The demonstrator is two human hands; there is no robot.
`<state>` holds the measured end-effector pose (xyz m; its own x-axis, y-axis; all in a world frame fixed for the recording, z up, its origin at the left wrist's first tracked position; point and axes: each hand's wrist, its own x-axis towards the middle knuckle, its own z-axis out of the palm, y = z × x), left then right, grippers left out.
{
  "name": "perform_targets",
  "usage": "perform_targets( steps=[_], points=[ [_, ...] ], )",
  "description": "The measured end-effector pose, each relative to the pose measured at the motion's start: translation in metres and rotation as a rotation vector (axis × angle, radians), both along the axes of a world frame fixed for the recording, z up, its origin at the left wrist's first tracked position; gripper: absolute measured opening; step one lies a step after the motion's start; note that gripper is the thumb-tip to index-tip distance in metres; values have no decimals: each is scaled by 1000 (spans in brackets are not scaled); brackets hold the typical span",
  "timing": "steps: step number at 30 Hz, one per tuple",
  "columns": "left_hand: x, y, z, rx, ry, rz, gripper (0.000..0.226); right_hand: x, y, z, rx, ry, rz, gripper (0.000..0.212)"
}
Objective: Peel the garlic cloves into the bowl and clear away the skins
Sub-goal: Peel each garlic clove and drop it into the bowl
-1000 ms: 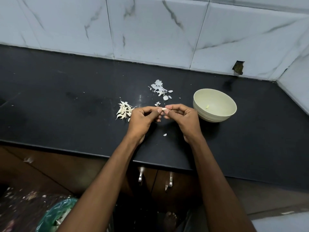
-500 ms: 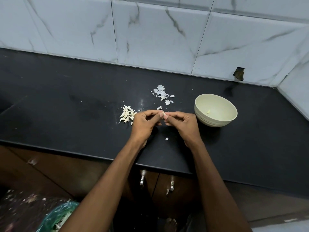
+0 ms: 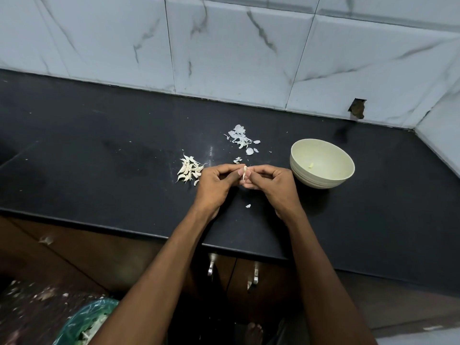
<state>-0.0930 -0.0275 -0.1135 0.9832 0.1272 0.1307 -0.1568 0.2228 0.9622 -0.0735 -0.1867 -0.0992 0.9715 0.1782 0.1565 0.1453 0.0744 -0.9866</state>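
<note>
My left hand (image 3: pixel 216 183) and my right hand (image 3: pixel 273 183) meet over the black counter (image 3: pixel 99 170), and both pinch one small garlic clove (image 3: pixel 245 172) between thumb and fingertips. A heap of unpeeled cloves (image 3: pixel 189 171) lies just left of my left hand. Loose white skins (image 3: pixel 240 139) lie scattered beyond my hands, and one scrap of skin (image 3: pixel 248 206) sits nearer the counter's front. The pale green bowl (image 3: pixel 321 180) stands right of my right hand with one small peeled clove (image 3: pixel 311 165) inside it.
A marble-tiled wall (image 3: pixel 224 58) backs the counter and turns a corner at the far right, with a small hole (image 3: pixel 357 109) in it. Below the counter edge are cabinet doors with metal handles (image 3: pixel 252 278). A green bin bag (image 3: pixel 84 322) sits on the floor at lower left.
My hands have stayed together on the clove, working it between the fingertips; the clove now stands more upright and shows more. The camera has tilted slightly.
</note>
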Motion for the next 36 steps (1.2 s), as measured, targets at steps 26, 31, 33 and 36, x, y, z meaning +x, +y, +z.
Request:
perform_targets(
  steps=[26,31,33,36],
  points=[
    [0,-3,2,9,37,95,14,6,2,-5,-85,37,-18,10],
    [0,-2,3,2,13,113,15,5,1,-5,-86,-14,-40,15],
    [-2,-2,3,-3,11,71,19,4,-1,-2,-62,-38,-25,20],
    [-3,-2,3,10,19,70,29,0,-1,0,-62,-73,11,21]
  ],
)
